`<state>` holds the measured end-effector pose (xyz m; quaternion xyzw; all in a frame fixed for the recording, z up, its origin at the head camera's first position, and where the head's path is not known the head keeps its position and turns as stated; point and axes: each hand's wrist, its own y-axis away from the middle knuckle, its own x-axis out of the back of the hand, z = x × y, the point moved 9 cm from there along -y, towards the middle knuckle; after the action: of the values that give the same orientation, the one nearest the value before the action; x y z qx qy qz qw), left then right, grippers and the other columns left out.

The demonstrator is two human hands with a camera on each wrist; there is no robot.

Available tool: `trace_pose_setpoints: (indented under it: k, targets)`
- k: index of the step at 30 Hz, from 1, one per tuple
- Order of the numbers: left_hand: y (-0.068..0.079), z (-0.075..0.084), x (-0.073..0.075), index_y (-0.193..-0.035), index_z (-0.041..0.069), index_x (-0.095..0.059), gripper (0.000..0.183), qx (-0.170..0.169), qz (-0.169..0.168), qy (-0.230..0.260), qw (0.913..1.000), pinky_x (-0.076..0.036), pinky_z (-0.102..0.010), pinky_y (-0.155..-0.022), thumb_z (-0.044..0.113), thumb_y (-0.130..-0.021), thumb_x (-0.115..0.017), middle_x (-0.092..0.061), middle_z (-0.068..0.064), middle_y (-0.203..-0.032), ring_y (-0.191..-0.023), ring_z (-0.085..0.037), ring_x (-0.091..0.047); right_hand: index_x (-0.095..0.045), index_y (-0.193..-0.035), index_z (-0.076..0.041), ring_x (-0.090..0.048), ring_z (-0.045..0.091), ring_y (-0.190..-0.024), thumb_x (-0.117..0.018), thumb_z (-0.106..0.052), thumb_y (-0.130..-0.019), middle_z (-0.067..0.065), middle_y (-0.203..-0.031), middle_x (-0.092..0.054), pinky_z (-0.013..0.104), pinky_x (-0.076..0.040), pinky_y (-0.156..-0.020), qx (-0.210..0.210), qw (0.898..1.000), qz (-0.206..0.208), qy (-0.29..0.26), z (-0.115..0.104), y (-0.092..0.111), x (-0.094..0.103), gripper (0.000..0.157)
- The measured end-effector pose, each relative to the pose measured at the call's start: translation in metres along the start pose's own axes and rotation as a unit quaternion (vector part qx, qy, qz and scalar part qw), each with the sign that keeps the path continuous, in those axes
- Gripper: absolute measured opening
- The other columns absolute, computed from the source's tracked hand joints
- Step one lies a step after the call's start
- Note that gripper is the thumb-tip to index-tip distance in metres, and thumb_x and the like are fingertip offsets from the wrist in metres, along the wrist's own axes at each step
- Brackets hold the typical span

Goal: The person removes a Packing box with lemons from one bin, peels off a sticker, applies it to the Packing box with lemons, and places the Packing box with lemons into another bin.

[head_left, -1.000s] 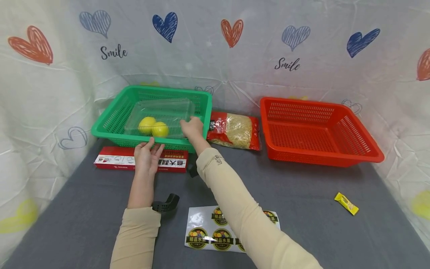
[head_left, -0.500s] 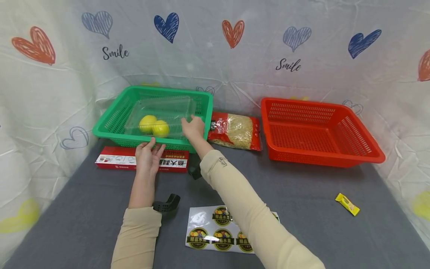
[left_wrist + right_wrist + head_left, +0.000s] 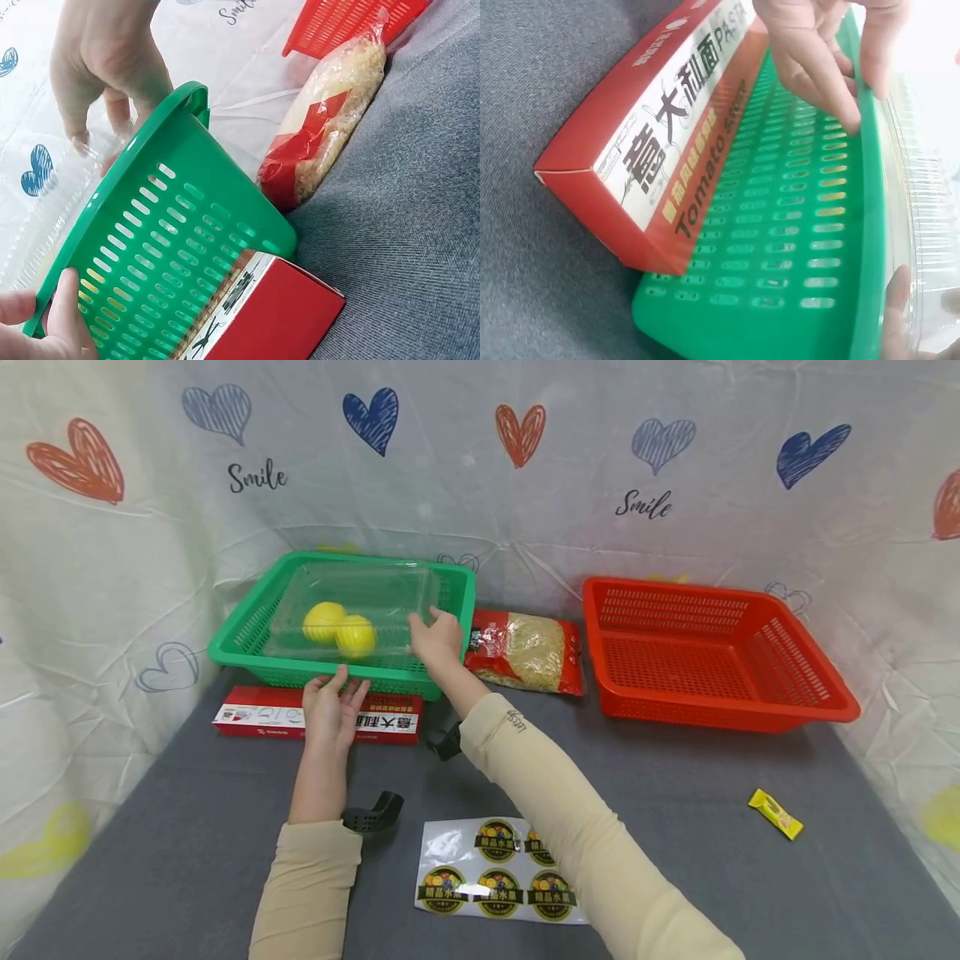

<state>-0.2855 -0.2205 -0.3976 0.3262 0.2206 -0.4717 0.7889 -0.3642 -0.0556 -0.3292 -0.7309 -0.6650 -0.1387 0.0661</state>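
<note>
A clear plastic clamshell box (image 3: 371, 585) with two yellow lemons (image 3: 356, 636) inside sits in the green basket (image 3: 234, 642), raised to about rim height. My right hand (image 3: 441, 639) grips the box's right end between thumb and fingers; in the right wrist view its fingertips (image 3: 897, 300) show at the box edge. My left hand (image 3: 330, 714) holds the basket's front rim, thumb on one side and fingers on the other, as the left wrist view (image 3: 64, 322) also shows. Just in front of the basket lies a red and white pasta box (image 3: 258, 714), partly behind the left hand.
Right of the green basket lies a red bag of noodles (image 3: 532, 652), then a red basket (image 3: 720, 714). A sheet of round fruit stickers (image 3: 498, 893) lies in front, partly under the right sleeve. A small yellow packet (image 3: 776, 815) is at the right.
The right hand has lifted the clear box slightly, up and towards the back of the basket, with the lemons moving along. The left hand stays on the rim.
</note>
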Motion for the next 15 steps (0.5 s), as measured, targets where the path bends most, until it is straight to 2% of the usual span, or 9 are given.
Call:
trace_pose_setpoints:
  k: [2, 5, 7, 9, 15]
  targets:
    - [0.0, 0.0, 0.0, -0.103, 0.012, -0.028, 0.023, 0.002, 0.0, 0.005, 1.0, -0.049, -0.027, -0.082, 0.007, -0.093, -0.049, -0.039, -0.004, -0.112, -0.094, -0.018, -0.048, -0.041, -0.138, -0.014, -0.065, 0.02, -0.06, -0.054, -0.028, -0.092, 0.01, -0.098, -0.066, 0.025, -0.033, -0.037, 0.004, 1.0, -0.003, -0.009, -0.002, 0.001, 0.003, 0.049]
    - [0.0, 0.0, 0.0, -0.107, 0.012, -0.028, 0.026, 0.005, -0.001, 0.009, 0.9999, -0.05, -0.027, -0.082, 0.008, -0.093, -0.049, -0.04, -0.004, -0.113, -0.093, -0.017, -0.048, -0.041, -0.138, -0.013, -0.064, 0.016, -0.057, -0.054, -0.028, -0.092, 0.007, -0.12, -0.059, 0.029, -0.047, -0.049, 0.013, 0.999, -0.011, -0.029, -0.006, 0.003, 0.008, 0.05]
    - [0.001, 0.0, 0.0, -0.108, 0.012, -0.028, 0.027, 0.006, -0.002, 0.01, 0.9999, -0.049, -0.027, -0.082, 0.008, -0.092, -0.05, -0.039, -0.003, -0.113, -0.094, -0.017, -0.048, -0.042, -0.137, -0.012, -0.064, 0.016, -0.056, -0.055, -0.028, -0.092, 0.006, -0.121, -0.058, 0.032, -0.051, -0.058, 0.019, 0.999, -0.016, -0.039, -0.008, 0.004, 0.012, 0.05]
    - [0.001, -0.001, 0.0, -0.11, 0.012, -0.028, 0.028, 0.007, -0.002, 0.007, 0.9999, -0.049, -0.027, -0.083, 0.009, -0.093, -0.049, -0.039, -0.003, -0.115, -0.094, -0.017, -0.048, -0.043, -0.137, -0.012, -0.064, 0.016, -0.056, -0.055, -0.028, -0.092, 0.005, -0.12, -0.059, 0.032, -0.051, -0.06, 0.024, 0.998, -0.02, -0.049, -0.009, 0.006, 0.016, 0.049]
    - [0.0, -0.001, 0.0, -0.114, 0.012, -0.027, 0.03, 0.005, 0.005, -0.001, 1.0, -0.049, -0.027, -0.083, 0.009, -0.093, -0.048, -0.038, -0.002, -0.117, -0.097, -0.017, -0.047, -0.046, -0.135, -0.012, -0.062, 0.013, -0.051, -0.057, -0.027, -0.09, 0.003, -0.114, -0.061, 0.026, -0.053, -0.06, 0.027, 0.995, -0.033, -0.09, -0.014, 0.01, 0.027, 0.049]
